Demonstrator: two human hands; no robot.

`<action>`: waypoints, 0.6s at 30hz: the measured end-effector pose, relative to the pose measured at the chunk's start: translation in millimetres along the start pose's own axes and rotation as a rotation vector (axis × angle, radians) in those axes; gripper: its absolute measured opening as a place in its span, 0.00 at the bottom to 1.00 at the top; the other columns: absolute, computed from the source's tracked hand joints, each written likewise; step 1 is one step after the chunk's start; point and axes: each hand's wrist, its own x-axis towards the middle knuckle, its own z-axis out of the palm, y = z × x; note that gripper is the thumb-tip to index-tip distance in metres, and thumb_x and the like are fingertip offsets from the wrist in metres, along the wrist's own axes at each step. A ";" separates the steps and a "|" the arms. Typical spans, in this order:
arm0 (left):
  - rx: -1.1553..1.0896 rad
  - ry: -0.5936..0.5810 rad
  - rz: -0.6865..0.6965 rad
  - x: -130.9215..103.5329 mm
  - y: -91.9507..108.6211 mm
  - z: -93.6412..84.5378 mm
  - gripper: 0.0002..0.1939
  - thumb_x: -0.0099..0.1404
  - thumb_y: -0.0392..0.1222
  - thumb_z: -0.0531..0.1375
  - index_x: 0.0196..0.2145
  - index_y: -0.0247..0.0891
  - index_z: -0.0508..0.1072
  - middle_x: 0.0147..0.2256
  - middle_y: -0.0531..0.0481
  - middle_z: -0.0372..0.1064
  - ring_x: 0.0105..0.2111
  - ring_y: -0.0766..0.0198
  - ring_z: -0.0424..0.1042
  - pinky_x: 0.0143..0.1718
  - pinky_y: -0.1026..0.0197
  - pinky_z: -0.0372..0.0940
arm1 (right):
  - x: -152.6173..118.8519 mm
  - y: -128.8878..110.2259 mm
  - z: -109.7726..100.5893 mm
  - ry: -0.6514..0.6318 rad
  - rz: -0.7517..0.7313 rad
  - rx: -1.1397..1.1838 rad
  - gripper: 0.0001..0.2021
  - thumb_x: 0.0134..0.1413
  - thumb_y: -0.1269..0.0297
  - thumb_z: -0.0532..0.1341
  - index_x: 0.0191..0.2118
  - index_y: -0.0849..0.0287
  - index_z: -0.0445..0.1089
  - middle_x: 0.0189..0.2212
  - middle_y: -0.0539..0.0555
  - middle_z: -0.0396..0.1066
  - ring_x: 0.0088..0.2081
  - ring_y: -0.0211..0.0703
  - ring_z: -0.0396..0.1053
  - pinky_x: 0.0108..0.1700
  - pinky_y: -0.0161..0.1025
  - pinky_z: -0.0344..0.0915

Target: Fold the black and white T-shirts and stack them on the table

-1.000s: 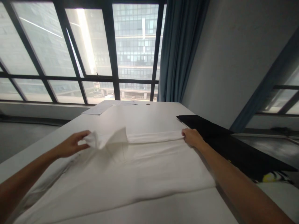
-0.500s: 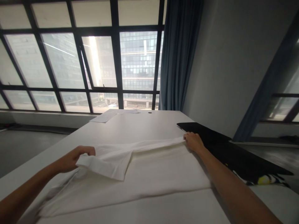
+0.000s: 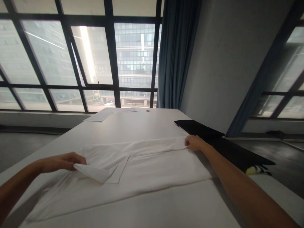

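A white T-shirt [image 3: 152,171] lies spread across the white table, its far side turned over in a long strip toward me. At the left, my left hand [image 3: 62,162] pinches the edge of the folded-over sleeve, which droops in a loose flap below the fingertips. On the right, the fingers of my right hand [image 3: 196,143] are closed on the far right corner of the folded strip, close to the table. The thumb of that hand is mostly hidden.
A black flat item [image 3: 223,142] lies along the table's right edge, with a yellow, black and white patterned cloth [image 3: 257,170] by its near end. White paper sheets [image 3: 98,116] rest at the far left of the white table [image 3: 144,126]. Windows and a blue curtain [image 3: 177,60] stand behind.
My left hand has lowered and flattened, and the sleeve flap has sunk closer to the shirt. The folded strip lies flatter. My right hand stays on its corner; the view has shifted right.
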 end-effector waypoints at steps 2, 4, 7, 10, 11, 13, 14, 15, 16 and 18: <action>-0.159 -0.183 -0.009 6.2 3.8 -2.7 0.20 0.46 0.59 0.60 0.33 0.51 0.82 0.41 0.53 0.78 0.45 0.46 0.73 0.47 0.54 0.67 | -3.8 -1.5 -0.9 0.005 0.013 -0.019 0.11 0.45 0.75 0.59 0.31 0.55 0.77 0.35 0.52 0.78 0.41 0.43 0.72 0.44 0.37 0.61; -0.237 -0.200 0.047 21.0 8.8 -1.6 0.21 0.52 0.58 0.56 0.35 0.47 0.82 0.42 0.50 0.78 0.46 0.45 0.72 0.50 0.53 0.65 | -4.3 -7.1 -1.7 0.066 0.028 -0.029 0.11 0.48 0.73 0.58 0.32 0.56 0.78 0.37 0.53 0.78 0.42 0.44 0.73 0.45 0.37 0.62; -0.126 -0.042 0.080 51.8 16.7 9.2 0.28 0.58 0.61 0.50 0.41 0.42 0.80 0.46 0.45 0.76 0.47 0.47 0.71 0.54 0.52 0.62 | 1.9 -25.4 2.6 0.139 0.004 0.067 0.13 0.54 0.69 0.57 0.42 0.58 0.77 0.45 0.57 0.75 0.45 0.44 0.72 0.48 0.36 0.62; 0.184 0.084 0.006 80.0 19.9 26.3 0.32 0.58 0.62 0.50 0.51 0.41 0.75 0.55 0.42 0.70 0.53 0.46 0.67 0.56 0.48 0.59 | 10.7 -49.3 16.7 0.122 -0.081 0.201 0.20 0.61 0.60 0.55 0.54 0.60 0.71 0.55 0.61 0.69 0.52 0.47 0.68 0.54 0.37 0.60; 0.284 0.068 -0.011 87.6 18.9 31.4 0.32 0.58 0.60 0.51 0.53 0.41 0.74 0.56 0.41 0.69 0.54 0.45 0.66 0.55 0.47 0.60 | 13.0 -55.9 22.8 0.090 -0.101 0.225 0.22 0.61 0.57 0.54 0.57 0.61 0.69 0.57 0.62 0.67 0.55 0.48 0.66 0.57 0.39 0.58; 0.416 0.002 -0.024 101.4 14.1 37.9 0.29 0.57 0.56 0.53 0.52 0.41 0.75 0.52 0.41 0.71 0.51 0.46 0.69 0.49 0.49 0.63 | 16.6 -64.4 35.0 0.011 -0.108 0.248 0.27 0.62 0.51 0.53 0.62 0.59 0.64 0.62 0.62 0.61 0.62 0.52 0.59 0.61 0.42 0.55; 0.447 -0.026 -0.023 108.4 11.3 38.9 0.26 0.58 0.53 0.54 0.49 0.42 0.76 0.49 0.41 0.73 0.48 0.47 0.71 0.47 0.51 0.64 | 18.4 -66.0 40.4 -0.023 -0.098 0.252 0.29 0.62 0.49 0.53 0.64 0.58 0.61 0.64 0.61 0.58 0.64 0.53 0.55 0.62 0.44 0.52; 0.466 -0.034 -0.021 115.9 8.9 38.5 0.23 0.58 0.51 0.54 0.46 0.42 0.77 0.46 0.42 0.75 0.46 0.49 0.72 0.45 0.53 0.65 | 20.5 -66.3 44.9 -0.047 -0.084 0.255 0.30 0.62 0.48 0.52 0.65 0.57 0.59 0.65 0.61 0.55 0.66 0.54 0.51 0.63 0.46 0.51; 0.480 -0.024 -0.019 124.3 7.4 37.1 0.20 0.58 0.50 0.54 0.44 0.42 0.78 0.44 0.43 0.75 0.44 0.50 0.73 0.44 0.54 0.64 | 23.3 -65.8 48.1 -0.064 -0.070 0.255 0.31 0.62 0.47 0.51 0.66 0.56 0.57 0.67 0.60 0.52 0.67 0.55 0.48 0.64 0.48 0.49; 0.517 0.042 -0.018 143.7 9.4 32.7 0.17 0.59 0.48 0.54 0.41 0.44 0.78 0.44 0.45 0.75 0.45 0.50 0.73 0.44 0.54 0.64 | 31.5 -64.8 50.2 -0.088 -0.038 0.249 0.32 0.63 0.46 0.48 0.67 0.56 0.54 0.68 0.60 0.47 0.68 0.56 0.43 0.64 0.52 0.47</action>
